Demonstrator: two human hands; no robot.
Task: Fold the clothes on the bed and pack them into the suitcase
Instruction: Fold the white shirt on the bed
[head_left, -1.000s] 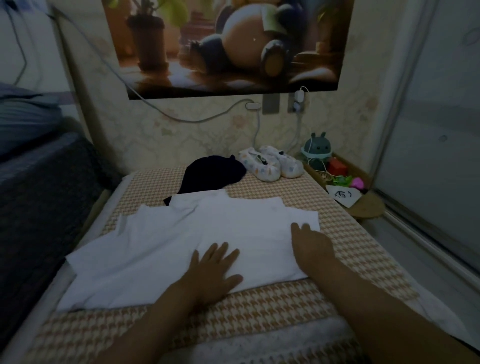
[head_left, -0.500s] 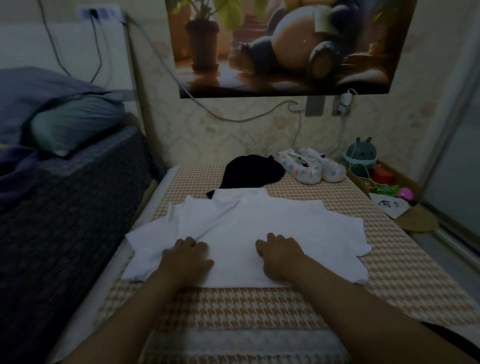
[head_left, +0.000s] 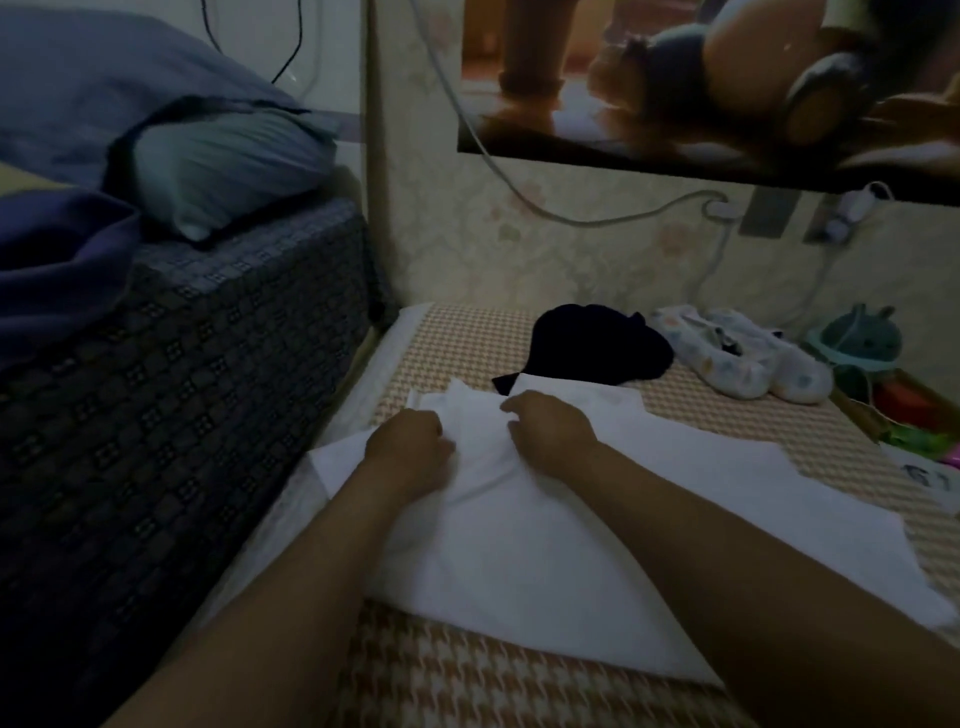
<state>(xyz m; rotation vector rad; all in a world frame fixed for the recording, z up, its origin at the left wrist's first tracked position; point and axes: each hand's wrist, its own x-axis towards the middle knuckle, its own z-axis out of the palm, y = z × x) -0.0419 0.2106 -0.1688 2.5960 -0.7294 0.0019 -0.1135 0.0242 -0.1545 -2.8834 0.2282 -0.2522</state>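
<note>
Single head-worn view, facing forward and down, close over bed (head_left: 519, 680)

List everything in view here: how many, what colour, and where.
white shirt: 1, white, spread on the mat
black garment: 1, black, behind the shirt
slippers: 2, white spotted, right of the black garment
mat: 1, tan-and-white check, under the clothes
pillow: 1, grey-blue, on the raised bed at left
poster: 1, brown tones, top right
green toy: 1, green, far right
left hand: 1, grips the shirt's far part
right hand: 1, grips the shirt beside it
</note>
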